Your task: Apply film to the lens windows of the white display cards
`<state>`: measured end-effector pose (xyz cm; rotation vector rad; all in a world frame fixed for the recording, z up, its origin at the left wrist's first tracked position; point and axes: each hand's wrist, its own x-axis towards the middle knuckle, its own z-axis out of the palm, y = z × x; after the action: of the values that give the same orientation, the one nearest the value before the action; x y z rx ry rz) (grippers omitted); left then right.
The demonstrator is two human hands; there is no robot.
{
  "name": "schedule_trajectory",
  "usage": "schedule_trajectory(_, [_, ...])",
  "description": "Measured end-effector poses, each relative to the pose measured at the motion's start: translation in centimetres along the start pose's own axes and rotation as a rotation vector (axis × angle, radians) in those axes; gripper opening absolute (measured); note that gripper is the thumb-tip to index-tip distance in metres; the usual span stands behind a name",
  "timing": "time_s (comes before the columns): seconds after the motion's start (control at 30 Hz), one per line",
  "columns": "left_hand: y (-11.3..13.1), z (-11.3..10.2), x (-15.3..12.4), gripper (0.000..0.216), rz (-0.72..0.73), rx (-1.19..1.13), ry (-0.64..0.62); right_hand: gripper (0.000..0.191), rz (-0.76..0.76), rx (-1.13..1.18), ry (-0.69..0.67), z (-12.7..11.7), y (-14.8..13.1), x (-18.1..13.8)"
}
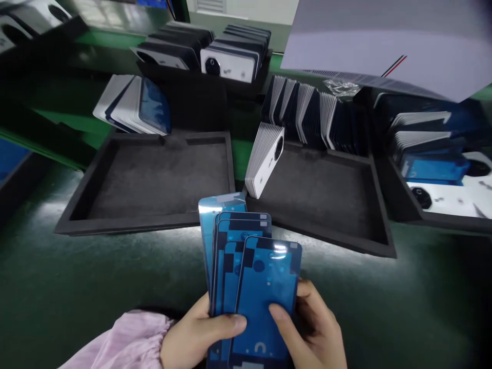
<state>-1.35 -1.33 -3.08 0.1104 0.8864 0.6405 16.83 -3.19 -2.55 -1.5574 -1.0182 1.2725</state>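
Note:
My left hand (205, 328) is closed around a fanned stack of blue-filmed phone back panels (228, 256), its thumb lying across their front. The frontmost phone back panel (269, 292) is pinched in my right hand (315, 328), with the thumb on its face and the fingers curled behind its right edge. This panel overlaps the others and sits lower and to the right. Blue film with dark patches covers the faces turned towards me. At the back of the stack, one lighter panel leans out to the upper left. The lower ends run out of view.
Beyond my hands lie a left black foam tray (165, 174) and a right black foam tray (326, 189). A fan of white panels (265, 161) leans at the right tray's left edge. More panel rows (307, 110) stand behind, and a pale sheet (384, 46) overhangs the upper right.

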Motion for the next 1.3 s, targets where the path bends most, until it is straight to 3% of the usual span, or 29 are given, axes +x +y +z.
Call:
schedule_trajectory(0.17, [0.2,-0.3,0.1,0.034,0.014,0.021,0.016,0.02,0.058,0.057,-0.03,-0.3,0.1,0.2])
schedule_trajectory(0.43, [0.2,-0.6,0.1,0.039,0.044,-0.013,-0.035,0.029,0.266,0.209,0.059,0.4,-0.7,0.1])
schedule_trajectory(0.7, [0.1,-1.3,0.5,0.042,0.005,-0.065,-0.076,0.028,0.249,0.264,-0.094,-0.6,0.6,1.0])
schedule_trajectory(0.9, [-0.2,-2.2,1.0,0.046,0.019,-0.09,-0.052,0.028,0.225,0.27,-0.059,-0.9,1.4,1.1])
schedule_trajectory(1.0, [0.1,-1.9,0.8,0.04,0.067,-0.087,-0.041,0.025,0.192,0.274,0.042,-1.6,1.5,1.3])
schedule_trajectory(1.17, [1.0,-0.8,0.2,0.041,0.073,-0.049,-0.127,0.018,0.053,0.417,0.401,-3.8,0.0,2.0])
schedule_trajectory(1.3, [1.0,-0.9,0.1,0.044,0.104,-0.023,-0.069,0.012,0.021,0.646,0.479,-4.5,-1.6,2.2])
